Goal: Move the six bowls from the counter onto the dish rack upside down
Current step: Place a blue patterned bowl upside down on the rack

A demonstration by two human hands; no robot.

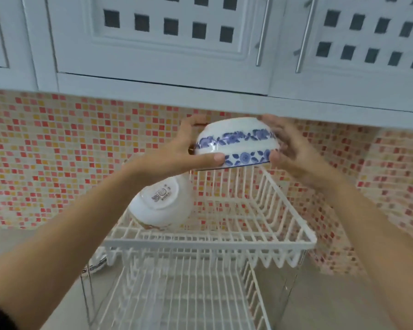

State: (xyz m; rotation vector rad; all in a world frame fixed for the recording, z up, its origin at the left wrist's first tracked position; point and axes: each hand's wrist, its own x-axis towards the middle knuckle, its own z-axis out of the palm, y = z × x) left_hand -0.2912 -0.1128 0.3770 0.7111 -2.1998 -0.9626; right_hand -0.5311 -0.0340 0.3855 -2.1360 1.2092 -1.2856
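Item: blue-flowered bowl [235, 142], glazed white ceramic with two bands of blue floral print, held upside down in the air above the back of the upper tier of the white wire dish rack [224, 242]. We judge it rigid, fairly light, brittle and slick in the glaze — best taken across the rim from opposite sides. So it is held: the left hand [188, 148] closed on its left side, thumb under the rim and fingers [193, 121] curled over the foot; the right hand [289, 148] cupping the right side, both grips partly closed on the bowl. Second item: a plain white bowl [161, 203], already inverted and tilted against the left of the upper tier, with a brownish trim at its rim. Its base carries a printed maker's mark — too blurred for us to read, possibly not Latin script. No other writing is legible. The remaining bowls and the bench are not in view.
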